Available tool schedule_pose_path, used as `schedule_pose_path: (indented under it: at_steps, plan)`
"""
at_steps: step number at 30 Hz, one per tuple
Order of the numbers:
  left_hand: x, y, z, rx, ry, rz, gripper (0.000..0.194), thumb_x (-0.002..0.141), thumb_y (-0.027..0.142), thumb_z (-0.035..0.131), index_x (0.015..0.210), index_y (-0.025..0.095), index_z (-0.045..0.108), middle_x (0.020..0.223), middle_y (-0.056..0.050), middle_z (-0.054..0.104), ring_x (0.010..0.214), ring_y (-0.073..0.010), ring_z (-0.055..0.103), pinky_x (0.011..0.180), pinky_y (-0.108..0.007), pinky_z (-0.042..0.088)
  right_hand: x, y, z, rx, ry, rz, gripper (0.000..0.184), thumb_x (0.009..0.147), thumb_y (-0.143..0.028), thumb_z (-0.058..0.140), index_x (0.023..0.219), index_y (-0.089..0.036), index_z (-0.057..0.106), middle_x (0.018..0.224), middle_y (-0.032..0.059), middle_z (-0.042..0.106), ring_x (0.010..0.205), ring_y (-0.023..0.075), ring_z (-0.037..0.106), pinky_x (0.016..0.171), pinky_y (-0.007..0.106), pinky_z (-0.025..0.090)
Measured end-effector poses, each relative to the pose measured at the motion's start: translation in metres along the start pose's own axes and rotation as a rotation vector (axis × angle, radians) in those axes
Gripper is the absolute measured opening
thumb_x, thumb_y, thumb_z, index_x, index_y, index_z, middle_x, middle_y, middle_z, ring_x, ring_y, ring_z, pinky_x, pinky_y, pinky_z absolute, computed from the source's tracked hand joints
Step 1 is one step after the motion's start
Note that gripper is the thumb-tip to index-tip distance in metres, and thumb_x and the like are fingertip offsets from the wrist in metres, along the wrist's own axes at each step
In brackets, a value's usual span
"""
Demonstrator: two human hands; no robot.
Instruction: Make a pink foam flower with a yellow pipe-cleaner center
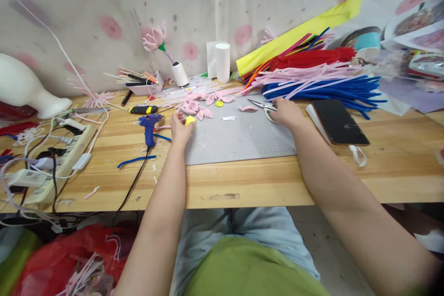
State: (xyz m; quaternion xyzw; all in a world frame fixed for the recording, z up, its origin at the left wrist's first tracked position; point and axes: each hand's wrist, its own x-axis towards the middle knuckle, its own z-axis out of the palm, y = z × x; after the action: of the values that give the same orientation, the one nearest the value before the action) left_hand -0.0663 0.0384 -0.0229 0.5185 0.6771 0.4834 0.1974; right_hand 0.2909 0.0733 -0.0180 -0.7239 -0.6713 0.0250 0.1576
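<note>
My left hand is closed on a small yellow piece at the left edge of the grey cutting mat. My right hand rests on the handles of a pair of scissors at the mat's far right; its fingers curl over them. Pink pipe-cleaner petals lie in a heap at the mat's far edge, with one loose petal by the scissor blades. A blue glue gun lies just left of my left hand.
Bundles of blue, pink and red pipe cleaners pile up at the back right. A black phone lies right of my right hand. A power strip with tangled cables sits at the left. A white thread spool and paper roll stand behind.
</note>
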Motion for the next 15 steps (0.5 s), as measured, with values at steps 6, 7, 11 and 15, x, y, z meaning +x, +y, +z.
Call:
schedule_pose_path:
  at_steps: [6, 7, 11, 15]
  plan:
    - [0.000, 0.007, 0.001, -0.133, -0.046, -0.112, 0.058, 0.056, 0.001, 0.064, 0.109, 0.019, 0.049, 0.108, -0.009, 0.057, 0.092, -0.0180, 0.060, 0.081, -0.033, 0.050, -0.003, -0.007, -0.003, 0.049, 0.048, 0.085, 0.043, 0.069, -0.031, 0.065, 0.106, -0.012, 0.054, 0.096, 0.0187, 0.062, 0.090, 0.0302, 0.058, 0.078, 0.043, 0.044]
    - [0.000, 0.009, -0.001, -0.195, -0.034, -0.137, 0.061, 0.055, 0.000, 0.064, 0.111, 0.020, 0.049, 0.109, -0.009, 0.057, 0.091, -0.0176, 0.061, 0.079, -0.032, 0.051, -0.004, -0.007, -0.005, 0.084, 0.067, 0.089, 0.044, 0.069, -0.032, 0.066, 0.106, -0.013, 0.052, 0.096, 0.0181, 0.061, 0.089, 0.0301, 0.058, 0.078, 0.043, 0.044]
    - [-0.004, 0.014, -0.009, -0.414, 0.009, -0.202, 0.064, 0.052, 0.000, 0.067, 0.110, 0.021, 0.049, 0.109, -0.008, 0.060, 0.091, -0.0172, 0.063, 0.078, -0.031, 0.052, -0.003, -0.011, -0.022, 0.356, 0.124, 0.071, 0.037, 0.069, -0.041, 0.065, 0.095, -0.018, 0.052, 0.089, 0.0120, 0.061, 0.084, 0.0270, 0.058, 0.074, 0.043, 0.045]
    - [-0.010, 0.016, -0.012, -0.626, -0.052, -0.306, 0.053, 0.058, 0.003, 0.065, 0.106, 0.020, 0.051, 0.100, -0.006, 0.064, 0.093, -0.0172, 0.064, 0.082, -0.032, 0.051, -0.009, -0.039, -0.038, 0.945, -0.011, 0.082, 0.033, 0.072, -0.043, 0.065, 0.090, -0.020, 0.049, 0.076, 0.0043, 0.060, 0.066, 0.0176, 0.058, 0.058, 0.033, 0.046]
